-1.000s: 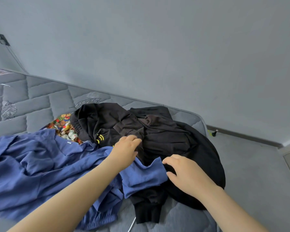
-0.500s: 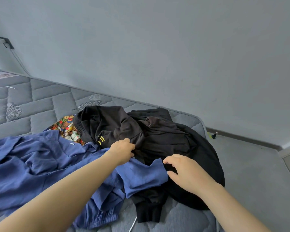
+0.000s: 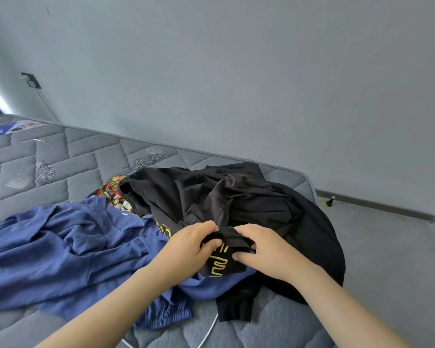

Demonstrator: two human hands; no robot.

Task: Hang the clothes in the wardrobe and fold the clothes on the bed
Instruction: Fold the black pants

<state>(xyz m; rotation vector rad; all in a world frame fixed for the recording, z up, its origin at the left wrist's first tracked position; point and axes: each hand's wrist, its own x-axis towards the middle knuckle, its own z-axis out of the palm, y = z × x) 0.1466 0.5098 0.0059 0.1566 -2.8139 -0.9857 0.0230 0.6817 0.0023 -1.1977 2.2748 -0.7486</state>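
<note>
At the near edge of the bed [image 3: 274, 330], left hand [image 3: 189, 249] and right hand [image 3: 266, 252] each have fingers curled tight on a bunched edge of the black top [image 3: 176, 204], heaped partly over the blue shirt [image 3: 60, 247]. Soft, light, limp: probably best held by hem or shoulders, hands spread. A second ago the hands were apart, right one at the blue sleeve; now both pinch black cloth, more yellow print [image 3: 221, 262] showing.

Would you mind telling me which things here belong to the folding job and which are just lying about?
Job: black garment, gripped by left hand and right hand; blue garment; patterned garment; bed.
Lying about: white cable, wall plug, floor doorstop.
</note>
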